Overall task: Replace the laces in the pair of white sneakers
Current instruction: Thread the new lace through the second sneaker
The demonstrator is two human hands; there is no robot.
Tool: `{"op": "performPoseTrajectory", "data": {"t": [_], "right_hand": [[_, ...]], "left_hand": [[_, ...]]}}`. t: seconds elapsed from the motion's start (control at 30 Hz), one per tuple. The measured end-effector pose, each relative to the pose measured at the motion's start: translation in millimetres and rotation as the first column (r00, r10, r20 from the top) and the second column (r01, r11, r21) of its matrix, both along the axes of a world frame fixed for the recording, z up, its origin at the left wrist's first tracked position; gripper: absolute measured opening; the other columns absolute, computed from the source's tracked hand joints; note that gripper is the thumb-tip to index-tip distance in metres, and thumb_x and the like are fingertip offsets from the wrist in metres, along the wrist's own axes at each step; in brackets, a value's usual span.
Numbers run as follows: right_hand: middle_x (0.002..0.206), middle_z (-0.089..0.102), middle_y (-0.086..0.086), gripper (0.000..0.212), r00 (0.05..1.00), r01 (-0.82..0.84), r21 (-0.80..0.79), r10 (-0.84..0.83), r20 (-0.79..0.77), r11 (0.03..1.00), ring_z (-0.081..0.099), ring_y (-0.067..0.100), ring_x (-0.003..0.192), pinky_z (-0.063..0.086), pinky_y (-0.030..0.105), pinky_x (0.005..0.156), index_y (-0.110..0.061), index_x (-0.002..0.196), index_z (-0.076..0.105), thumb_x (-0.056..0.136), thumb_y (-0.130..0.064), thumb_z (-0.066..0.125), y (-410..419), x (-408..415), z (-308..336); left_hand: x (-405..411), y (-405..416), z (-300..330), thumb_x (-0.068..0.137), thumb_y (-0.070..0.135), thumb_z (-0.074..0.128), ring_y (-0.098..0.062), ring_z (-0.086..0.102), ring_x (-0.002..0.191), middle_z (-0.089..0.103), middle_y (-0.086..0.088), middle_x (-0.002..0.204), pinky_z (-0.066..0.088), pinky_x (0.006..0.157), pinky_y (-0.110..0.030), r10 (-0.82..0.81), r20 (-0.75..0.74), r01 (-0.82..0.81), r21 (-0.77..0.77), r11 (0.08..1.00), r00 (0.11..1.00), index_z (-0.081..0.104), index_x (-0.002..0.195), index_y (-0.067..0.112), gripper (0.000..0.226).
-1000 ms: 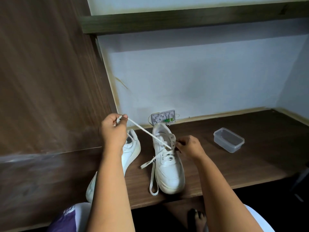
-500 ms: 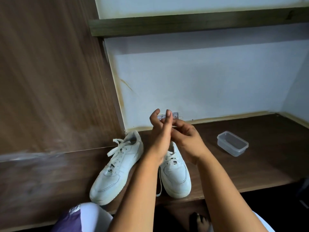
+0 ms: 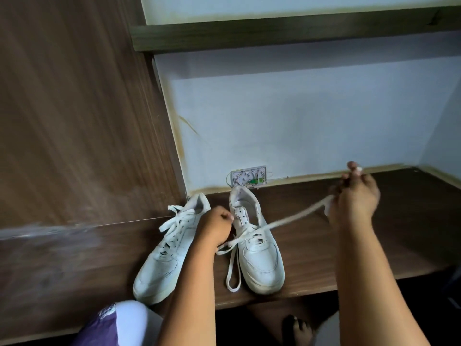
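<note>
Two white sneakers stand on the dark wooden shelf (image 3: pixel 324 265). The left sneaker (image 3: pixel 164 258) is laced, with loose ends near its collar. The right sneaker (image 3: pixel 257 248) is partly laced. My right hand (image 3: pixel 354 201) grips one end of its white lace (image 3: pixel 291 219) and holds it taut, up and to the right of the shoe. My left hand (image 3: pixel 214 228) is curled against the left side of the right sneaker at the eyelets; what it pinches is hidden. The lace's other end hangs in a loop (image 3: pixel 233 270) beside the shoe.
A brown wooden panel (image 3: pixel 74 121) closes the left side and a white wall (image 3: pixel 299 133) the back, with an open wall socket (image 3: pixel 248 176) behind the shoes. A shelf board (image 3: pixel 274 36) runs overhead. My knee (image 3: pixel 117 325) and a bare foot (image 3: pixel 296 330) are below the shelf edge.
My right hand pulled the lace out to the right and up. My left hand dropped from above the shoe to its left eyelets. The clear plastic box is now hidden behind my right hand.
</note>
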State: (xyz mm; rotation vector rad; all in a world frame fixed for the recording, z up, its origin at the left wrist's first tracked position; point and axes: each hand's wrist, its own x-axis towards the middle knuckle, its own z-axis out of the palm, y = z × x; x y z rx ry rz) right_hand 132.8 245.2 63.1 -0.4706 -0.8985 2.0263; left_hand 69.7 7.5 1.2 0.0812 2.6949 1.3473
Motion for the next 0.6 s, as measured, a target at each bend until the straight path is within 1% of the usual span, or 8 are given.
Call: {"op": "performPoseTrajectory", "data": {"t": [0.07,0.13,0.27,0.37,0.43,0.5,0.57,0.6], "right_hand": [[0.073,0.051,-0.006,0.022,0.96,0.238,0.31,-0.271,0.068,0.921,0.046,0.003,0.059,0.041,0.02,0.057,-0.029,0.091,0.065,0.099,-0.024,0.045,7,7,2],[0.091,0.056,-0.006,0.018,0.9,0.366,0.552,-0.437,-0.004,0.749,0.052,0.0,0.079,0.044,0.016,0.075,-0.035,0.095,0.065,0.097,-0.028,0.048,5,13,7],[0.097,0.055,0.005,0.016,0.936,0.169,0.793,-0.348,0.057,0.586,0.05,-0.003,0.074,0.037,0.006,0.071,-0.032,0.103,0.068,0.096,-0.027,0.055,-7,6,3],[0.089,0.067,0.0,0.014,0.939,-0.2,0.796,-0.121,0.322,0.571,0.054,0.002,0.074,0.04,0.02,0.066,-0.03,0.096,0.071,0.095,-0.029,0.058,-26,-8,-16],[0.085,0.069,-0.001,0.013,0.897,-0.347,0.74,-0.027,0.442,0.576,0.057,0.007,0.079,0.042,0.023,0.069,-0.029,0.091,0.073,0.093,-0.032,0.06,-41,-15,-26],[0.077,0.068,0.001,0.013,0.878,-0.416,0.677,0.073,0.474,0.608,0.057,0.009,0.072,0.042,0.025,0.069,-0.026,0.084,0.071,0.092,-0.03,0.062,-54,-16,-29],[0.07,0.066,0.0,0.016,0.846,-0.5,0.607,0.198,0.495,0.618,0.057,0.004,0.061,0.045,0.02,0.063,-0.017,0.084,0.069,0.095,-0.021,0.058,-64,-16,-30],[0.07,0.066,0.001,0.017,0.83,-0.534,0.581,0.249,0.499,0.614,0.058,0.001,0.057,0.047,0.017,0.06,-0.012,0.085,0.068,0.096,-0.016,0.056,-67,-17,-31]], "left_hand": [[1,3,-11,0.088,0.027,0.064,-0.02,0.058,0.075,0.064,-0.004,0.086,0.05,0.075,-0.031,-0.041,0.086,0.047,-0.07,0.996,0.995,0.055,0.076,0.023,0.016],[4,9,-17,0.082,0.036,0.071,-0.026,0.065,0.086,0.066,-0.007,0.091,0.054,0.083,-0.034,-0.087,0.149,0.104,-0.109,0.989,0.985,0.05,0.078,0.02,0.027],[12,12,-5,0.088,0.041,0.064,-0.023,0.066,0.072,0.064,-0.007,0.072,0.053,0.065,-0.031,-0.129,0.202,0.167,-0.184,0.969,0.971,0.049,0.071,0.017,0.033],[14,16,4,0.087,0.035,0.066,-0.018,0.052,0.07,0.052,0.005,0.067,0.046,0.07,-0.03,-0.193,0.027,0.192,-0.291,0.937,0.981,0.049,0.066,0.02,0.031],[19,21,9,0.088,0.031,0.066,-0.015,0.05,0.067,0.051,0.006,0.064,0.042,0.068,-0.027,-0.254,0.009,0.253,-0.123,0.96,0.967,0.053,0.068,0.022,0.025],[33,27,21,0.091,0.026,0.064,-0.008,0.053,0.065,0.059,0.009,0.068,0.045,0.067,-0.022,-0.447,0.146,0.432,0.126,0.893,0.882,0.06,0.077,0.023,0.014],[37,28,23,0.093,0.022,0.062,-0.005,0.058,0.071,0.065,0.008,0.078,0.049,0.073,-0.02,-0.549,0.196,0.516,0.195,0.834,0.813,0.064,0.084,0.023,0.009],[34,28,22,0.093,0.023,0.061,-0.008,0.059,0.074,0.066,0.005,0.082,0.051,0.077,-0.025,-0.514,0.148,0.49,0.172,0.855,0.845,0.064,0.084,0.024,0.01]]}}
